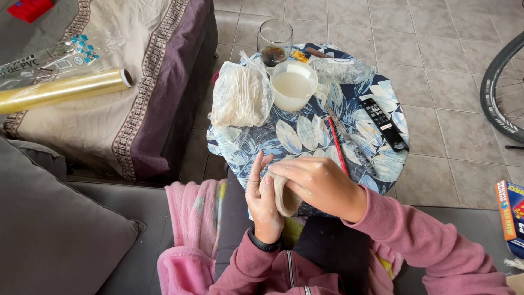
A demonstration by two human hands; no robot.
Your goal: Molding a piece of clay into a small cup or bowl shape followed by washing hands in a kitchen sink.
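Person is sitting at a small round table [240, 143] with a blue leaf-print cloth, working a flat piece of grey clay [285, 195] between both hands just over the table's near edge. Left hand [262, 192] is standing upright, fingers open and flat, backing the clay; right hand [318, 183] is curling over it from the right, fingers closed on the clay, pressing it into the left palm. Most of the clay is hiding under the right hand, only the lower flap showing. On the table beyond the hands: a clear plastic bag [240, 95] with pale clay inside at far left, touching a white mug [295, 84] holding cloudy whitish liquid; a glass tumbler [274, 39] with dark residue is standing behind the mug at the far rim. A crumpled clear wrap [341, 69] is lying right of the mug. A red-handled tool [337, 148] and a grey tool [355, 143] are lying just beyond the right hand, a black remote [384, 122] further right near the table edge. Well apart on the left, a roll of cling film [63, 89] is lying on a covered bed [147, 65]. A bicycle tyre [499, 93] is showing at the right edge over tiled floor [436, 60].
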